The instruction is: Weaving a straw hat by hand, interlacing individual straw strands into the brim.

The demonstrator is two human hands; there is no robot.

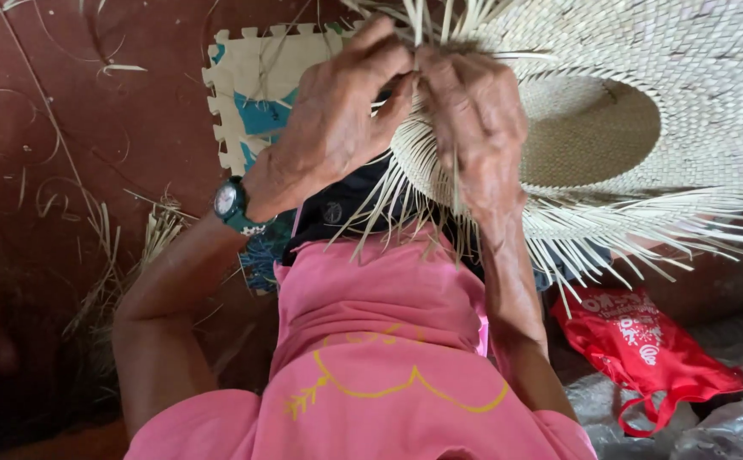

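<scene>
Both hands up top center: left hand (337, 119) and right hand (473, 119) pinching loose strands at the straw hat (644, 111) brim edge, fingers closed on them.

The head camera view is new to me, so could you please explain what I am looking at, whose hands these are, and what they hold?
This single picture comes from a camera worn on a person's head, looking down at their own bare hands; there is no machine. The left hand, with a wristwatch on its wrist, and the right hand meet at the rim of a half-woven straw hat, pinching its loose straw strips. The person wears a pink shirt. On the reddish floor lie a foam puzzle mat, scattered straw bits and a red bag.
</scene>
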